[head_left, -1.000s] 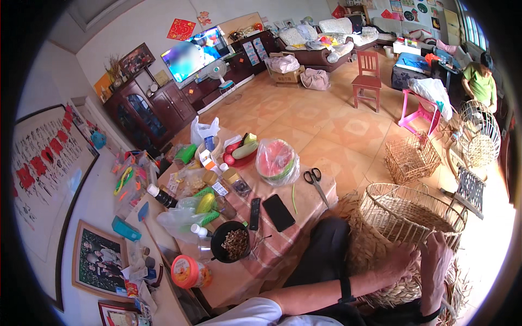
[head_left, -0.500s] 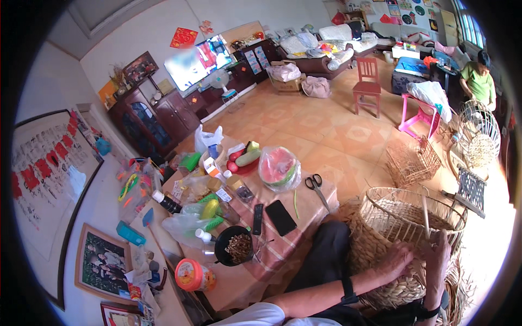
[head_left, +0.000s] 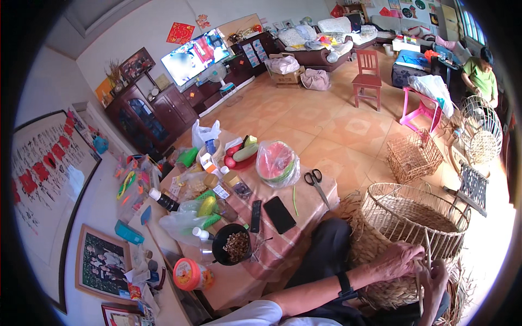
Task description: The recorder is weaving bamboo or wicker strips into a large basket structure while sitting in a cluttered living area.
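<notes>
Against my knee leans a large round basket (head_left: 380,233), its lower wall woven from thick plaited straw and its upper wall of bare upright ribs under a rim hoop. My left hand (head_left: 399,259) is closed at the near wall, fingertips pinching a pale flat straw strand (head_left: 428,243) by the ribs. Just to its right my right hand (head_left: 434,278) is closed too, gripping the same strand lower down, where it hangs below the fingers. Both hands touch the basket's outside. Their fingertips partly cover the weave. Loose straw ends (head_left: 462,282) bunch at the right.
On my left a cloth-covered table (head_left: 304,217) bears scissors (head_left: 316,187), a phone (head_left: 280,215), a remote (head_left: 255,216), a black bowl (head_left: 222,247) and wrapped watermelon (head_left: 277,163). Beyond the basket are a wicker crate (head_left: 414,157), a dark-strapped stool (head_left: 472,190) and a person with basketwork (head_left: 481,130).
The strand that stood upright above the rim is now drawn down. My left hand has shifted slightly right against the ribs, and my right hand has dropped lower.
</notes>
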{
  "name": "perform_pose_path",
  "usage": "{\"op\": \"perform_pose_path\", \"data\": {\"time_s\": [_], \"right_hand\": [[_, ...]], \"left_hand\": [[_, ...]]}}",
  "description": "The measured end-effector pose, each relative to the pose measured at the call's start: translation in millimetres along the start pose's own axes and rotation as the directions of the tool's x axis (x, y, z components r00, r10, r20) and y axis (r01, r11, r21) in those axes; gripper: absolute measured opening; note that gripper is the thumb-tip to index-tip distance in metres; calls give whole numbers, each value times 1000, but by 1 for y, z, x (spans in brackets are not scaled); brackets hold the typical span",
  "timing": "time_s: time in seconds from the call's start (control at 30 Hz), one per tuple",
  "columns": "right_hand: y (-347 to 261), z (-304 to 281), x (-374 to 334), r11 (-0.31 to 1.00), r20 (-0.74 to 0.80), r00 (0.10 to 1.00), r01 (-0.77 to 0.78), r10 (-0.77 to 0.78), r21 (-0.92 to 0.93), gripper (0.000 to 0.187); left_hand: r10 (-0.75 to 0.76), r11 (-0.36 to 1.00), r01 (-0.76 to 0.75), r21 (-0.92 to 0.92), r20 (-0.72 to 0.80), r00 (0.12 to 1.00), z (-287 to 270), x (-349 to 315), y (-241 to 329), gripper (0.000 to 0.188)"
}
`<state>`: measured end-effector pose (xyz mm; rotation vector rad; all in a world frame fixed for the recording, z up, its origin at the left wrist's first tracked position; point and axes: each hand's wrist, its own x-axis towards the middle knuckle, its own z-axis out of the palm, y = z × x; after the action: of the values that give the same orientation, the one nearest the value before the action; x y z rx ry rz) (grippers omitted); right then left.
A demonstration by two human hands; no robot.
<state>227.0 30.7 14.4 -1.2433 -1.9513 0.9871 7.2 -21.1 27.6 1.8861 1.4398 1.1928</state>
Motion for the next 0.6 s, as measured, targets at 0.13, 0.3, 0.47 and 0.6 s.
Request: {"op": "perform_pose_path", "data": {"time_s": [0.13, 0.3, 0.47, 0.6], "right_hand": [[8, -1, 16, 978, -92, 991, -73, 93, 197, 19], [37, -30, 27, 777, -241, 886, -184, 396, 601, 27], [40, -17, 54, 990, -208, 977, 13, -43, -143, 16], [22, -7, 68, 919, -150, 981, 59, -127, -391, 22]], "left_hand": [[10, 996, -1, 94, -104, 995, 1, 2, -2, 30], [-95, 995, 95, -8, -151, 984, 5, 4, -6, 20], [-176, 984, 162, -73, -270, 946, 16, 12, -3, 16], [-301, 953, 282, -110, -240, 923, 15, 17, -2, 17]]}}
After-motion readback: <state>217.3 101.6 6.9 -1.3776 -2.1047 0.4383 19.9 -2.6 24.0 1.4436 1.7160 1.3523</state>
